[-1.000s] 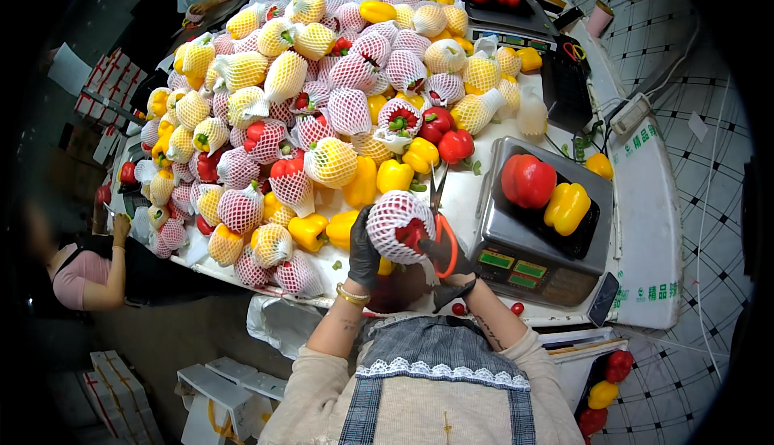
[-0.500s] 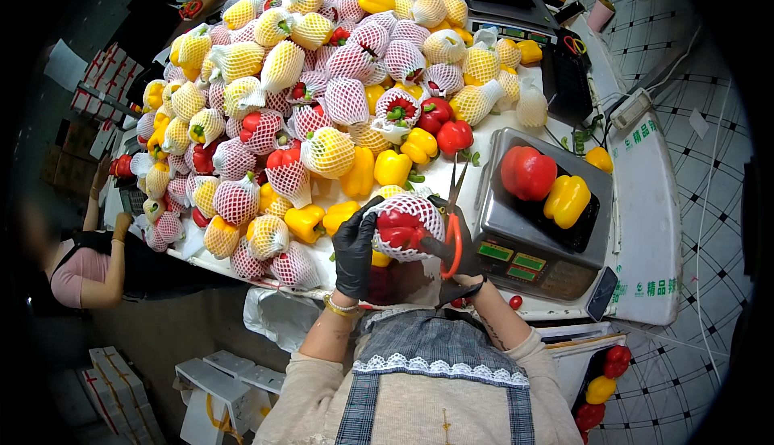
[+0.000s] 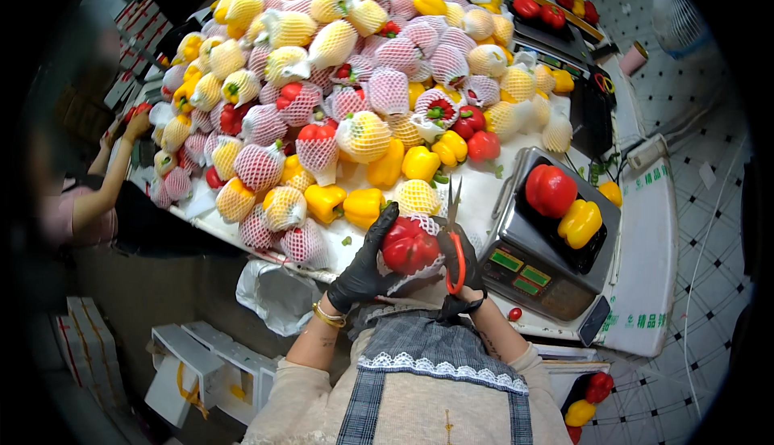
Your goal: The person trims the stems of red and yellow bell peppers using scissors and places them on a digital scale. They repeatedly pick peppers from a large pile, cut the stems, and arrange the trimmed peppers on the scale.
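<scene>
In front of my apron a red bell pepper [image 3: 409,246] sits between my two black-gloved hands. My left hand [image 3: 363,266] is closed around its left side. My right hand [image 3: 466,266] holds orange-handled scissors [image 3: 454,203], blades pointing up and away from me, while its fingers also rest against the pepper's right side. A white foam net [image 3: 427,223] shows around the pepper's edges, leaving its red face bare. Just beyond lies a net-wrapped yellow pepper [image 3: 418,197]. The pepper's underside is hidden.
A large heap of net-wrapped peppers [image 3: 330,46] covers the table's far left. At right, a scale [image 3: 532,272] bears a red pepper [image 3: 551,190] and a yellow pepper [image 3: 580,223]; a phone [image 3: 594,320] lies by its corner. Co-workers' arms [image 3: 105,191] show at left and at the far side.
The foam net has slid back, baring more of the red pepper between my hands. My view has shifted. At the far side a co-worker's hand with a yellow pepper has come into view.
</scene>
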The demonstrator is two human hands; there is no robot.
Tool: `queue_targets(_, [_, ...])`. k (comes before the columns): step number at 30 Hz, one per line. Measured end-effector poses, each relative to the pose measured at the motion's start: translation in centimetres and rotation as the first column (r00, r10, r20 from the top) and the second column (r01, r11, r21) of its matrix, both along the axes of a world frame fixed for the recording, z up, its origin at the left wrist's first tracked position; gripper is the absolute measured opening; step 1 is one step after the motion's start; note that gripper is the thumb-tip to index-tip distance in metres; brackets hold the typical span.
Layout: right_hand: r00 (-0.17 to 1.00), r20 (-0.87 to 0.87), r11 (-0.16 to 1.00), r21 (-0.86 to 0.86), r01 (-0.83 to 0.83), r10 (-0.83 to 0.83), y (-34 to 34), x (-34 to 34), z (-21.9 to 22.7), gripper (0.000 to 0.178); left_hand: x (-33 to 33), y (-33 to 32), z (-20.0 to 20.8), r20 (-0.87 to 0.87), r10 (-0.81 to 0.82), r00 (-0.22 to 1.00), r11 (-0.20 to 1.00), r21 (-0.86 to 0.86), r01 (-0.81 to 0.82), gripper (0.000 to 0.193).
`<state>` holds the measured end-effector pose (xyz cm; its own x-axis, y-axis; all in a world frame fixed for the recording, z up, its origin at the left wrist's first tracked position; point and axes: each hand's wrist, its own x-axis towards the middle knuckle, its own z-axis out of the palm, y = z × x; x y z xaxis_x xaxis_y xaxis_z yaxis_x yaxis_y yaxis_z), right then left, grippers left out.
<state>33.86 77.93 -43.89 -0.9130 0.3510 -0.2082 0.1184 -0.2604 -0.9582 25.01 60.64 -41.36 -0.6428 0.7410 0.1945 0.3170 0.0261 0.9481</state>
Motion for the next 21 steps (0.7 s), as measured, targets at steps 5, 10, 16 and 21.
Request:
queue_targets(5, [0.983, -0.153, 0.993, 0.080, -0.090, 0.101, -4.2, -2.2, 3.1, 0.028, 2.0, -4.3, -1.7, 0.251, 0.236, 0.939, 0.948, 0.151, -0.279, 0.116])
queue_targets(10, [0.905, -0.214, 0.923, 0.200, -0.328, 0.368, -9.7, -4.9, 1.5, 0.025, 4.7, -10.1, -3.7, 0.313, 0.543, 0.779, 0.741, 0.258, -0.620, 0.112])
queue_targets(16, [0.632, -0.101, 0.629, -0.066, -0.774, 0.768, -20.3, -6.0, -0.7, 0.028, 11.1, -20.5, -6.3, 0.408, 0.784, 0.467, 0.434, 0.178, -0.883, 0.071])
queue_targets(21, [0.347, -0.028, 0.331, -0.240, -0.912, 0.937, -24.9, -4.0, -3.2, 0.041, 22.4, -27.5, -19.8, 0.942, 0.276, 0.193, -0.118, 0.233, -0.965, 0.047])
